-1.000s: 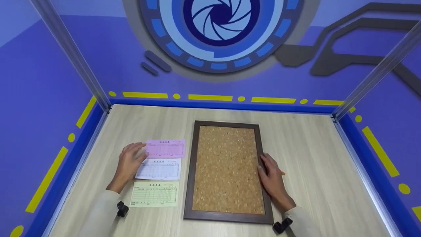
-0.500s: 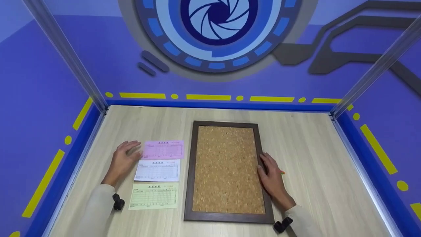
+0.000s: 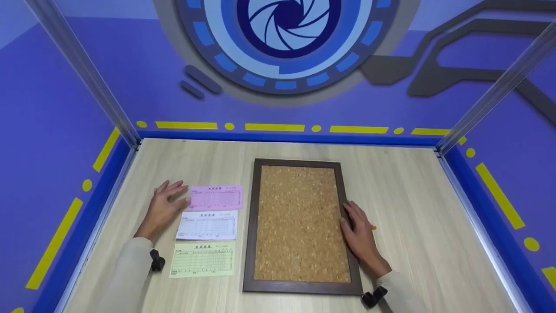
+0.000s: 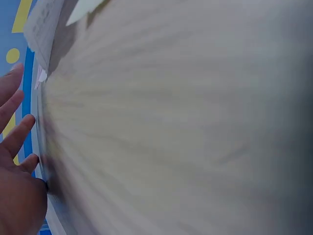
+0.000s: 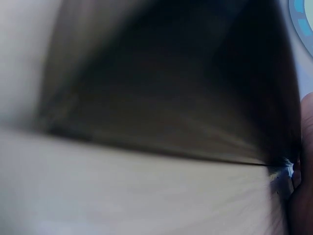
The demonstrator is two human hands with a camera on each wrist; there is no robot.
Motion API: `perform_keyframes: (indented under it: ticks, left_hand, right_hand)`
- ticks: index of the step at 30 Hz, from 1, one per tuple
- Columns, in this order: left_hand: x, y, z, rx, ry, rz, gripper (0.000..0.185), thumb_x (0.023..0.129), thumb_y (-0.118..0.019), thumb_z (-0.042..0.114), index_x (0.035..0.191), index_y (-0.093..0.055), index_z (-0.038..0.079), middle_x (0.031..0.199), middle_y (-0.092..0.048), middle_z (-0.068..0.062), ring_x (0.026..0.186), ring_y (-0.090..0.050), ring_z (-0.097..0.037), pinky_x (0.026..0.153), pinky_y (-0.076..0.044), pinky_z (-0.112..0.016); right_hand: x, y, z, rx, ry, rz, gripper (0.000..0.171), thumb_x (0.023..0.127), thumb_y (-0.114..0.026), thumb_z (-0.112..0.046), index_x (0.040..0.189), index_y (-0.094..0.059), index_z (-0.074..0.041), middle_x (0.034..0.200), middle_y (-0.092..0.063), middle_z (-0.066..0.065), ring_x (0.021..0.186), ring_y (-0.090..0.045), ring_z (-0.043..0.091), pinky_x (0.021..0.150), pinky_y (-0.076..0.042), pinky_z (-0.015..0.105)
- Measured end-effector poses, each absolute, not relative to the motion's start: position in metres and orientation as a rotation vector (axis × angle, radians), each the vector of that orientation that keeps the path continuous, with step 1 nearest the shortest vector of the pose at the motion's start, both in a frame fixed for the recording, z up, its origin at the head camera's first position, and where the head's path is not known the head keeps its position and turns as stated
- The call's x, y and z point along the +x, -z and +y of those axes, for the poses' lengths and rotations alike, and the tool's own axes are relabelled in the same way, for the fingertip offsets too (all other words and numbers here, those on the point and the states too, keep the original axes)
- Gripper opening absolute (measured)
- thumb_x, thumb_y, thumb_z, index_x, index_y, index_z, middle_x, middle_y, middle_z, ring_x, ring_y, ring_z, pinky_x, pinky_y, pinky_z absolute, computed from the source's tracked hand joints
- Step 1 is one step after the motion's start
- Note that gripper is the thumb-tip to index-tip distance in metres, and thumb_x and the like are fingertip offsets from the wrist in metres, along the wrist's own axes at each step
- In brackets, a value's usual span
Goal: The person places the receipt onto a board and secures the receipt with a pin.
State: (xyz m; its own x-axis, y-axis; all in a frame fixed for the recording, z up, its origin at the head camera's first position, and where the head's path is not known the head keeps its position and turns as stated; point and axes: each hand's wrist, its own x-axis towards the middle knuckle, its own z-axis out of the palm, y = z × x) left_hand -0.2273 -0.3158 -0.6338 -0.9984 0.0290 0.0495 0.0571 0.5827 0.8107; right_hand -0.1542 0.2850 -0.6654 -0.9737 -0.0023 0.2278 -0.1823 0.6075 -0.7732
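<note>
My left hand (image 3: pixel 164 206) lies on the table at the left of a pink slip (image 3: pixel 216 198), its fingers loosely spread and its thumb tip right at the slip's left edge. Below that slip come a white slip (image 3: pixel 207 225) and a pale green slip (image 3: pixel 202 261), all printed with forms and lined up in a column. My right hand (image 3: pixel 360 234) rests along the right side of a dark-framed cork board (image 3: pixel 302 224), thumb and fingertips touching the frame. A small orange bit (image 3: pixel 374 227) shows just beyond that hand, mostly hidden. The right wrist view shows the frame's dark side (image 5: pixel 171 98) up close.
The light wood table (image 3: pixel 412 195) is enclosed by blue printed walls (image 3: pixel 278 100) at the back and both sides. Metal posts (image 3: pixel 100 82) stand at the back corners. Black wrist cameras (image 3: pixel 157 261) sit on both sleeves.
My left hand has drawn back leftward from over the edges of the pink and white slips, and its fingers have spread a little. The right hand stays at the board; the view shifts slightly.
</note>
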Motion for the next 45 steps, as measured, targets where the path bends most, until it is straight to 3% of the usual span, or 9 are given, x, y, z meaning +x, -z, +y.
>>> perform_keyframes:
  ticks: [10, 22, 29, 45]
  left_hand:
    - [-0.237, 0.637, -0.312, -0.152, 1.418, -2.827, 0.055, 0.103, -0.079, 0.017, 0.153, -0.062, 0.0, 0.175, -0.035, -0.023, 0.168, 0.001, -0.049, 0.133, 0.013, -0.059]
    - [-0.239, 0.638, -0.312, -0.211, 1.287, -2.898, 0.063, 0.102, -0.08, 0.019, 0.158, -0.057, 0.001, 0.178, -0.029, -0.023, 0.168, 0.003, -0.051, 0.133, 0.011, -0.062]
    - [-0.242, 0.641, -0.313, -0.22, 1.275, -2.924, 0.062, 0.102, -0.081, 0.023, 0.155, -0.06, 0.001, 0.178, -0.026, -0.024, 0.167, 0.005, -0.052, 0.132, 0.011, -0.064]
    - [-0.246, 0.631, -0.314, -0.208, 1.306, -2.931, 0.051, 0.098, -0.083, 0.015, 0.143, -0.066, -0.002, 0.178, -0.025, -0.029, 0.166, 0.005, -0.055, 0.129, 0.017, -0.069]
  right_hand:
    - [-0.156, 0.66, 0.29, 0.154, -1.268, -2.623, 0.05, 0.109, -0.065, -0.007, 0.157, -0.054, 0.004, 0.169, -0.042, 0.03, 0.159, -0.035, 0.049, 0.127, -0.031, 0.067]
    - [-0.158, 0.66, 0.289, 0.175, -1.248, -2.617, 0.05, 0.109, -0.065, -0.008, 0.157, -0.055, 0.005, 0.168, -0.043, 0.031, 0.158, -0.037, 0.049, 0.126, -0.033, 0.066]
    - [-0.157, 0.662, 0.289, 0.145, -1.245, -2.643, 0.05, 0.11, -0.066, -0.01, 0.157, -0.055, 0.004, 0.168, -0.043, 0.03, 0.159, -0.037, 0.048, 0.126, -0.033, 0.066]
    - [-0.155, 0.667, 0.283, 0.158, -1.247, -2.634, 0.05, 0.109, -0.066, -0.007, 0.156, -0.055, 0.006, 0.168, -0.042, 0.031, 0.158, -0.037, 0.049, 0.125, -0.034, 0.066]
